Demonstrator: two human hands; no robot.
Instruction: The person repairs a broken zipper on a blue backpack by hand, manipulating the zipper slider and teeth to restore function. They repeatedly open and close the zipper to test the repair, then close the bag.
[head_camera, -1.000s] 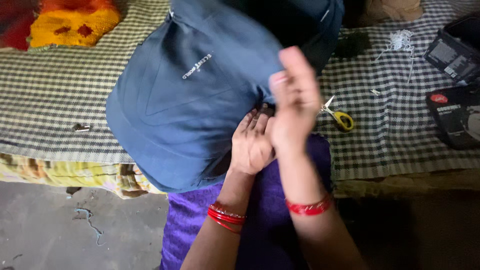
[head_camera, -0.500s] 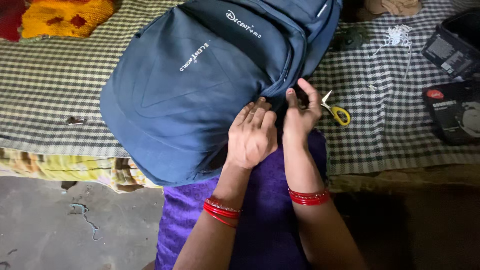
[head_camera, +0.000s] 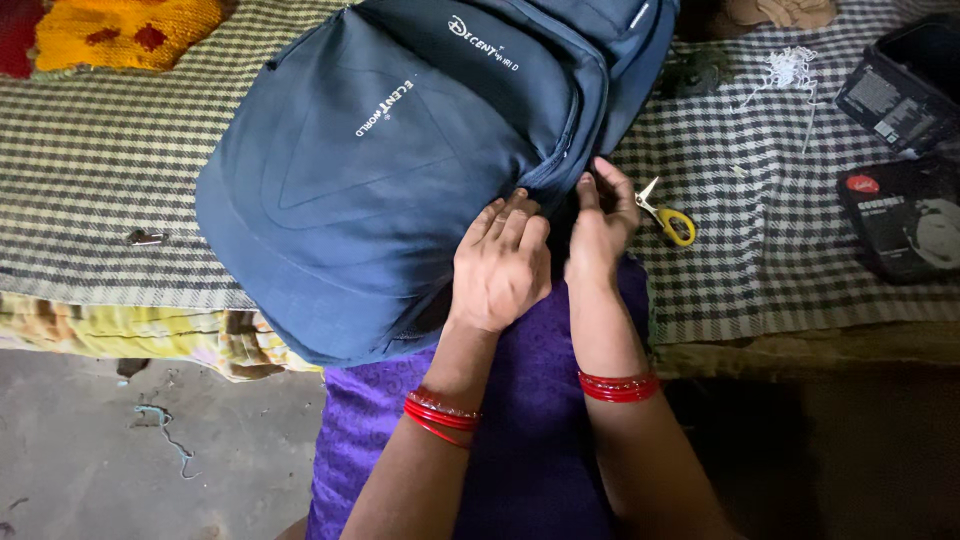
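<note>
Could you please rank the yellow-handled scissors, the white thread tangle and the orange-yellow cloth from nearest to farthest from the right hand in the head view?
From the right hand:
1. Yellow-handled scissors, just to its right.
2. White thread tangle, farther up and right.
3. Orange-yellow cloth, far top left.

1. One blue backpack (head_camera: 400, 170) lies on the bed.
2. Two hands: the left hand (head_camera: 498, 268) and the right hand (head_camera: 603, 225).
3. One pair of yellow-handled scissors (head_camera: 668, 216).
4. Two dark flat packets: one (head_camera: 895, 85) at the upper right, one (head_camera: 905, 225) below it.
5. Two sets of red bangles, one on each wrist (head_camera: 440, 412).
6. One tangle of white thread (head_camera: 785, 68).
</note>
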